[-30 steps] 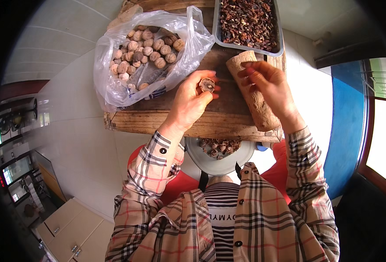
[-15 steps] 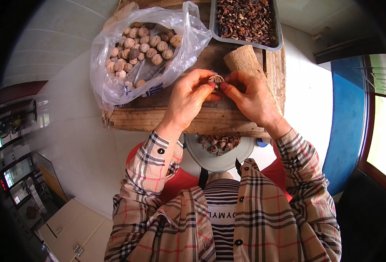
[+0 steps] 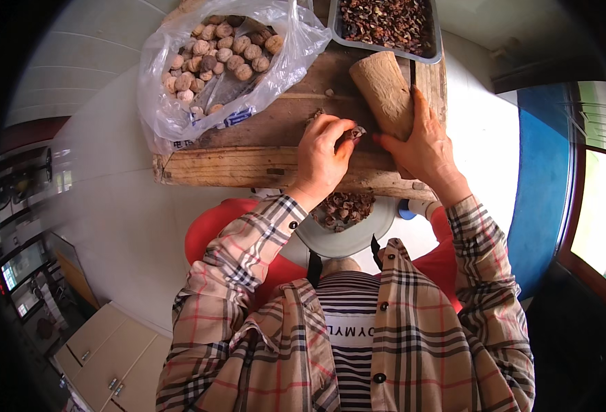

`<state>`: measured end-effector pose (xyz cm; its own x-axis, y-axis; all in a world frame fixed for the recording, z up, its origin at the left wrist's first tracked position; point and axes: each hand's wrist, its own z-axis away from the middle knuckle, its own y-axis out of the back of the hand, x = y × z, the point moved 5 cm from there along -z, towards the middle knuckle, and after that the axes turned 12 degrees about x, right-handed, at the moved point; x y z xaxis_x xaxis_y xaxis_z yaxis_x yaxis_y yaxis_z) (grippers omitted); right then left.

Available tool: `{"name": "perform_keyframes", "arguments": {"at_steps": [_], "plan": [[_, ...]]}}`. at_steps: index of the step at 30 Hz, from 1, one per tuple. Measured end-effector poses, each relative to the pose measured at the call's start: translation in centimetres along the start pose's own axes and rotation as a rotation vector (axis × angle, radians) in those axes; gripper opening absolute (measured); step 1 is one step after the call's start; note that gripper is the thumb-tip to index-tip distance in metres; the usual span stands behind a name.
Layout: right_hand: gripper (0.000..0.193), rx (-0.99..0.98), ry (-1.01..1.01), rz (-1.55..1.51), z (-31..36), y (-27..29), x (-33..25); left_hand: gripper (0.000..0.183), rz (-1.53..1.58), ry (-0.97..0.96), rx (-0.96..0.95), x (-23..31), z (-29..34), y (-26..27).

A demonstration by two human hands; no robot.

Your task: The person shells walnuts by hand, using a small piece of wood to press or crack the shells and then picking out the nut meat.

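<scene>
My left hand (image 3: pixel 325 154) is closed, pinching a broken walnut piece (image 3: pixel 358 132) between thumb and fingertips above the wooden table (image 3: pixel 207 165). Another bit of shell (image 3: pixel 316 115) shows at the far side of its fingers. My right hand (image 3: pixel 428 147) lies around the near end of a short, pale wooden log (image 3: pixel 384 86), with the thumb on its left and the fingers along its right side. The log lies tilted on the table. To the left, whole walnuts (image 3: pixel 224 55) fill part of an opened clear plastic bag (image 3: pixel 155 103).
A grey tray (image 3: pixel 438 41) of dark brown broken pieces stands at the far right of the table. Below the near edge, a pale basin (image 3: pixel 382 223) holds walnut shells (image 3: pixel 344 209). A small crumb (image 3: pixel 329 92) lies between bag and log.
My hands have parted: both were together at a cracked walnut. The left keeps a piece, while the right has moved over to the log. The view has shifted slightly.
</scene>
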<state>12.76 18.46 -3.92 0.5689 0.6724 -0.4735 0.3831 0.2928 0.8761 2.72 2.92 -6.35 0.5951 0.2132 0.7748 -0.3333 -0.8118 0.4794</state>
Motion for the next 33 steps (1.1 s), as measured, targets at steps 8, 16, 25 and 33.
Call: {"name": "perform_keyframes", "arguments": {"at_steps": [8,16,25,33], "plan": [[0.092,-0.080,0.054,-0.250,3.8,1.6,-0.4,0.023,-0.060,-0.027,0.031,-1.6,2.1,-0.6],[0.092,-0.239,-0.001,-0.290,4.8,1.4,-1.7,0.020,-0.077,-0.094,0.096,-1.5,2.0,-0.5],[0.091,-0.038,-0.031,-0.544,3.8,3.1,-1.1,0.019,-0.036,-0.072,0.111,-1.4,2.0,-0.3],[0.092,-0.179,0.071,-0.342,4.2,1.6,-1.7,0.019,-0.004,-0.070,0.077,-1.2,1.9,-0.7]]}}
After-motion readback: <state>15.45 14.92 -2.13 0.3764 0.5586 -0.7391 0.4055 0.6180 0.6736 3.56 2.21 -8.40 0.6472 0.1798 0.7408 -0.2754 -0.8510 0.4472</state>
